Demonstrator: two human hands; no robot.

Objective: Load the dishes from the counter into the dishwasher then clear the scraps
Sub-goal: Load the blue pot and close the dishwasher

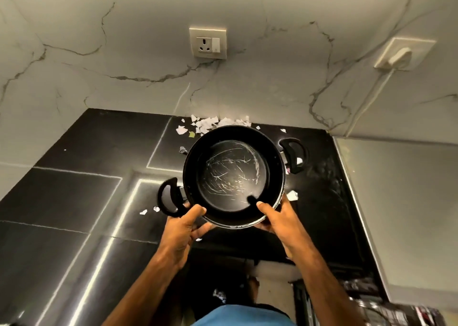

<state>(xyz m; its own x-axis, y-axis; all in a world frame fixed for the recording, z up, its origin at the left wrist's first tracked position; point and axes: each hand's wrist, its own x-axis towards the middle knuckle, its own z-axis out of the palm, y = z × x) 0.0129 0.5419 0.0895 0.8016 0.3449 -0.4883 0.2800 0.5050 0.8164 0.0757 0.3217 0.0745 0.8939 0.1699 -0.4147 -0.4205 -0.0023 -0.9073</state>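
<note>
**A:** Black table (74, 202). Is the pot (233, 174) actually up off it?

**B:** Yep, it's held over it and tipped toward the camera. Black pot, two loop handles (168, 199), inside bottom scratched silvery. Left hand (183, 226) and right hand (280, 223) both grip the near rim, thumbs hooked inside. Torn paper scraps (213, 124) are behind it.

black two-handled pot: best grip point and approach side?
Take the left loop handle and the right loop handle, one hand coming in from each side. They stick out on opposite sides of the pot, and their open loops let fingers hook through. The left hand and right hand both pinch the near rim, thumbs inside, so the tilted pot probably hangs beyond the grip.
</note>
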